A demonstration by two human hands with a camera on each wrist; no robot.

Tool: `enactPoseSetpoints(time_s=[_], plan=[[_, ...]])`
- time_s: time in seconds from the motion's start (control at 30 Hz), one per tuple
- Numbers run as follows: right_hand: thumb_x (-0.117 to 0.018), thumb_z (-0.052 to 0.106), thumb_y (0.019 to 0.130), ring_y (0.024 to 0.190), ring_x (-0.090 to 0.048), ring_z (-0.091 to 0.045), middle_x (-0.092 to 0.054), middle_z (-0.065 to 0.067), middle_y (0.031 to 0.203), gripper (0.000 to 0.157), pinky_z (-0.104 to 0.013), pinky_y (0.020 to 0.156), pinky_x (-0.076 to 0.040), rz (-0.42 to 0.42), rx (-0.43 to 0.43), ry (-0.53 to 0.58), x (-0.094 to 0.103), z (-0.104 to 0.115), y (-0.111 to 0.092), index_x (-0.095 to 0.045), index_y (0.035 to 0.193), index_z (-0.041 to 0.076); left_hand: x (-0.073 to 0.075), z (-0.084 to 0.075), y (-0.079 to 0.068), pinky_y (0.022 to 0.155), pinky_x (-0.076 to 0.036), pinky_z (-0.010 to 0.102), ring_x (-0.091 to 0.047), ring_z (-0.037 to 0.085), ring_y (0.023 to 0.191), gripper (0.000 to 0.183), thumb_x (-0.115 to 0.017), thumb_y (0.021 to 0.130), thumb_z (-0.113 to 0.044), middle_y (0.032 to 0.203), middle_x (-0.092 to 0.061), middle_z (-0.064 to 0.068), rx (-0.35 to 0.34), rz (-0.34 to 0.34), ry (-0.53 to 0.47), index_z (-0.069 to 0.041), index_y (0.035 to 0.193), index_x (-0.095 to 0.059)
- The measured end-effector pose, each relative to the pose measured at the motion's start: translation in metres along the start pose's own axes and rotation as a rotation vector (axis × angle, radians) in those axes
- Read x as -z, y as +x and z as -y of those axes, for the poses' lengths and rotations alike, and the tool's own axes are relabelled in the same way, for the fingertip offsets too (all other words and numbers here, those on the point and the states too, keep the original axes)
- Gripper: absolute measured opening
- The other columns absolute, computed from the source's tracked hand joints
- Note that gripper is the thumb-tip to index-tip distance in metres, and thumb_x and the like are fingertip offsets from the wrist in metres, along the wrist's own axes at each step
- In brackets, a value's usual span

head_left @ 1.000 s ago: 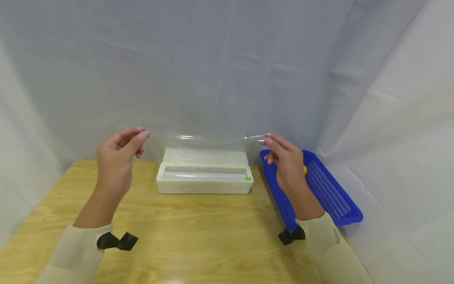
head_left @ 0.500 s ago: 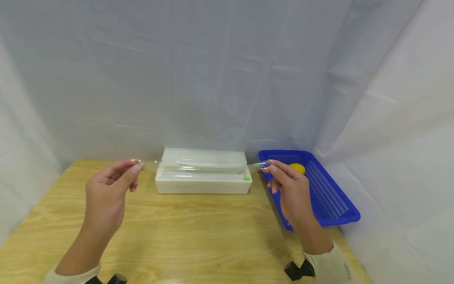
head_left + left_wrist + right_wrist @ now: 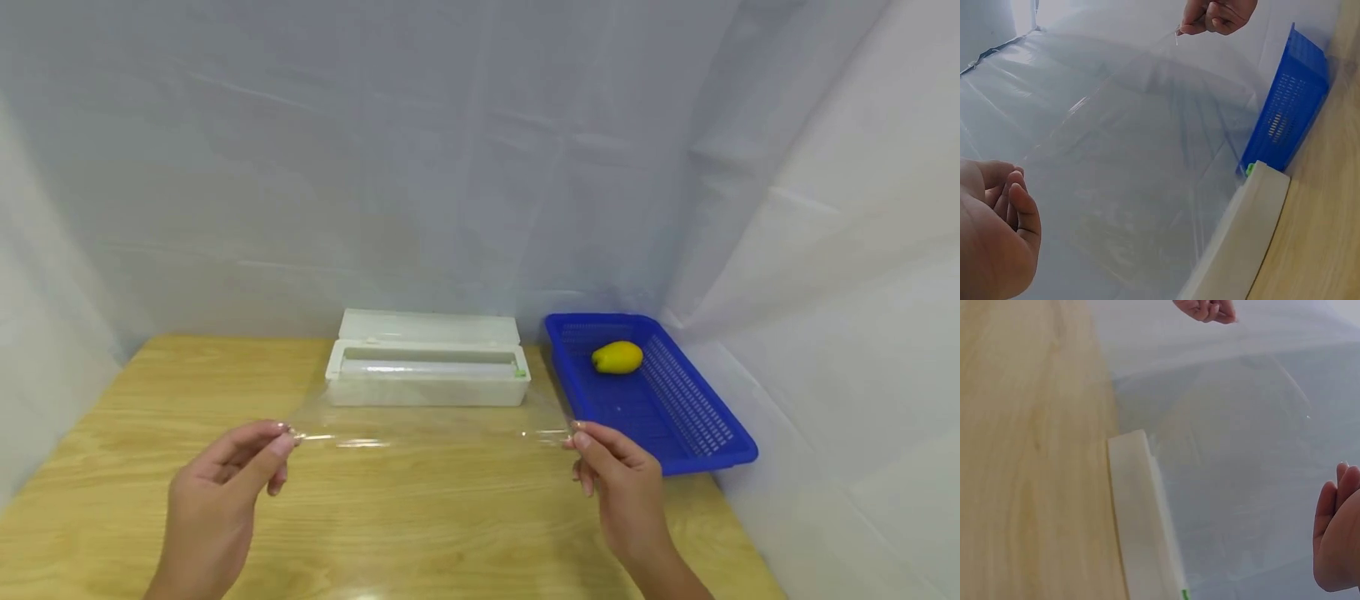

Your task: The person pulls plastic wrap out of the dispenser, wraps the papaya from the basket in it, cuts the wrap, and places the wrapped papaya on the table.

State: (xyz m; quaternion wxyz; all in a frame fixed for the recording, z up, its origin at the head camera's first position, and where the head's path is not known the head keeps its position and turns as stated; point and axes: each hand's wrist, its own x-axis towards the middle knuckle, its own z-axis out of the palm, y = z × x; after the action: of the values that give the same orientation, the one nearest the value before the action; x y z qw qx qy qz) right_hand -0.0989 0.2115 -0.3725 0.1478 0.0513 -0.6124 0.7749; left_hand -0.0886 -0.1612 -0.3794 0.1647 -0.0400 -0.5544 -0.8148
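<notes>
A clear sheet of plastic wrap (image 3: 435, 429) stretches between the two hands and runs back to a white dispenser box (image 3: 427, 393) with its lid raised. Inside the box lies the roll (image 3: 427, 368). My left hand (image 3: 221, 492) pinches the sheet's left corner between thumb and forefinger; my right hand (image 3: 626, 487) pinches the right corner the same way. In the left wrist view the sheet (image 3: 1141, 137) slants up from the left hand (image 3: 997, 225) to the right hand (image 3: 1217, 14), above the table.
A blue plastic basket (image 3: 652, 425) stands to the right of the box, with a yellow oval fruit (image 3: 618, 357) in it. All of this is on a wooden table (image 3: 420, 517). Pale sheeting (image 3: 420, 167) hangs behind and at both sides.
Both hands have come down and toward the person, drawing the plastic wrap out from the box over the table. The yellow fruit, partly covered by the right hand before, now shows whole.
</notes>
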Motion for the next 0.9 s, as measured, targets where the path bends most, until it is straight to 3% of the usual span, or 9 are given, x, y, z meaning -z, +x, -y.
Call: enactPoseSetpoints(time_s=[0.13,0.33,0.47,0.6,0.73,0.9], plan=[[-0.06,-0.007,0.095,0.049,-0.05,-0.005,-0.076,-0.003,0.085,0.019,-0.023,0.058,-0.054,0.013,0.035,-0.001,0.003,-0.011,-0.015,-0.076,0.103,0.001,0.008,0.006,-0.017,0.061,-0.052,0.021,-0.059,0.012,0.068,0.016,-0.067,0.094,0.003,0.091,-0.074,0.001,0.124,-0.083,0.103,0.005,0.11,-0.069],[-0.055,-0.011,0.096,0.048,-0.049,-0.003,-0.077,-0.001,0.087,0.027,-0.022,0.055,-0.052,0.05,0.036,-0.017,0.012,-0.025,-0.037,-0.076,0.106,0.004,0.02,0.017,-0.041,0.054,-0.051,0.022,-0.059,0.013,0.061,0.016,-0.079,0.089,-0.016,0.079,-0.074,-0.004,0.377,-0.227,0.231,-0.01,0.104,-0.077],[-0.055,-0.012,0.094,0.047,-0.049,-0.002,-0.077,0.0,0.086,0.032,-0.021,0.054,-0.052,0.032,0.006,-0.045,0.015,-0.031,-0.051,-0.078,0.103,0.009,0.025,0.029,-0.051,0.051,-0.053,0.025,-0.058,0.014,0.057,0.012,-0.079,0.088,-0.012,0.076,-0.074,-0.002,0.38,-0.259,0.246,-0.007,0.099,-0.077],[-0.065,-0.003,0.092,0.045,-0.049,-0.003,-0.077,0.002,0.082,0.022,-0.023,0.052,-0.052,-0.062,-0.131,-0.108,0.015,-0.035,-0.065,-0.08,0.099,0.012,0.027,0.037,-0.058,0.046,-0.049,0.026,-0.056,0.016,0.053,0.017,-0.081,0.086,-0.012,0.071,-0.071,0.001,0.363,-0.297,0.291,-0.003,0.099,-0.075],[-0.072,0.007,0.089,0.044,-0.049,-0.005,-0.077,0.003,0.08,0.014,-0.024,0.053,-0.054,-0.123,-0.28,-0.159,0.017,-0.039,-0.075,-0.081,0.097,0.015,0.03,0.044,-0.061,0.044,-0.046,0.027,-0.055,0.016,0.054,0.028,-0.084,0.084,-0.022,0.069,-0.069,0.002,0.428,-0.341,0.34,-0.003,0.103,-0.075],[-0.072,0.007,0.089,0.044,-0.051,-0.004,-0.077,0.004,0.079,0.02,-0.024,0.053,-0.054,-0.11,-0.328,-0.208,0.023,-0.046,-0.081,-0.08,0.092,0.025,0.04,0.055,-0.065,0.047,-0.05,0.029,-0.056,0.014,0.061,0.033,-0.086,0.081,-0.033,0.073,-0.068,-0.005,0.542,-0.331,0.364,-0.011,0.104,-0.076]])
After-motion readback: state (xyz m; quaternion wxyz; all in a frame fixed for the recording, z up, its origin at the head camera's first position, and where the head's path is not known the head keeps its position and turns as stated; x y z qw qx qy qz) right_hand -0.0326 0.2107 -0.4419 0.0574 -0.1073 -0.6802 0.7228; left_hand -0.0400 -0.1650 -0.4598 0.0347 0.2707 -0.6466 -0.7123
